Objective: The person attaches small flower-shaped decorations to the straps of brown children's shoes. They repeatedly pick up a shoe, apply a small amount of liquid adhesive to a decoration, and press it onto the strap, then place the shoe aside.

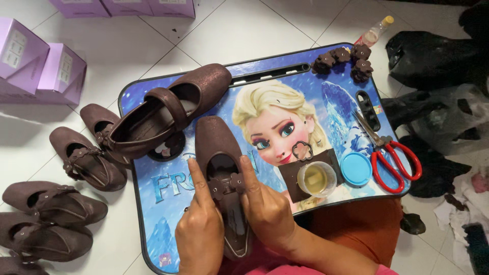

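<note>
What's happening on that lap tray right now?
A person presses both index fingers on the strap of a dark brown shoe lying on the blue lap tray: left hand, right hand. A second shoe lies beside it. An open glue pot, its blue lid and red scissors sit to the right.

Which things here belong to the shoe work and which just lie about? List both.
In use: brown shoe under left hand and right hand; flower trim on its strap; open glue pot; loose flowers.

Lying about: scissors; purple boxes; black bags; plastic bottle.
</note>
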Demonstrator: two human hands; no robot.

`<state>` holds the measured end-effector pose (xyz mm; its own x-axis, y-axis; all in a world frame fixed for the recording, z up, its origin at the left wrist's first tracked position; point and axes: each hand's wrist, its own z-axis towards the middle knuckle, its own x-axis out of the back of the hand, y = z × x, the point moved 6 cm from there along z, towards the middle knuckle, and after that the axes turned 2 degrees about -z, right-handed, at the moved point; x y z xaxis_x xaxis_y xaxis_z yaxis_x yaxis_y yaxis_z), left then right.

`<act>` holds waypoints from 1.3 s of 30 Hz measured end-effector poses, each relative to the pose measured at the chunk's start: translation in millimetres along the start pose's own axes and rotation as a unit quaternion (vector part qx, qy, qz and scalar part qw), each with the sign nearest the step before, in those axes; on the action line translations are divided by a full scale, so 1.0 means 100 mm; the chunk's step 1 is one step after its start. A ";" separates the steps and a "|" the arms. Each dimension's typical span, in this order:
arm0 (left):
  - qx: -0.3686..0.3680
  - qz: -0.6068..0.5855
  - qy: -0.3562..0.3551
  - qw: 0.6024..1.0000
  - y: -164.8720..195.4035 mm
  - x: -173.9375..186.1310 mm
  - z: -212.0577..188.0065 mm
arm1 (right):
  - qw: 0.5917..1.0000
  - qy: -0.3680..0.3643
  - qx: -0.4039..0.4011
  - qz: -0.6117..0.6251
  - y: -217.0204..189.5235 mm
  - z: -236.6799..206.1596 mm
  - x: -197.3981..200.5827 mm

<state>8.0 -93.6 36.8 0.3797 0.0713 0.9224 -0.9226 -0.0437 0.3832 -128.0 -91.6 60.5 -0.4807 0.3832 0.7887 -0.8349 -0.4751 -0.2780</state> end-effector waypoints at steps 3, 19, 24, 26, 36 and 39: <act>-0.028 -0.009 0.017 0.999 0.03 -0.02 0.00 | 1.000 -0.001 -0.006 -0.001 0.03 -0.03 -0.02; 0.175 -0.261 -0.102 0.944 -0.24 0.14 -0.06 | 0.985 0.079 0.077 0.129 0.04 -0.31 0.32; 0.164 -0.304 -0.083 0.935 -0.25 0.17 -0.10 | 0.974 0.091 0.098 0.186 0.15 -0.67 0.16; 0.166 -0.285 -0.084 0.940 -0.24 0.17 -0.10 | 0.968 0.097 0.113 0.203 0.22 -0.78 0.06; 0.341 -0.313 -0.023 0.886 -1.08 0.46 -0.69 | 0.951 0.162 0.067 0.256 0.49 -1.05 -0.26; 0.389 -0.312 0.097 0.861 -1.74 0.84 -1.36 | 0.954 0.155 0.015 0.257 0.50 -1.04 -0.30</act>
<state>191.2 55.6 40.4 0.6975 0.4848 0.5276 -0.1894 -0.5854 0.7883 -183.5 -44.9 -33.8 -0.8845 0.3065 0.3518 -0.4616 -0.6837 -0.5651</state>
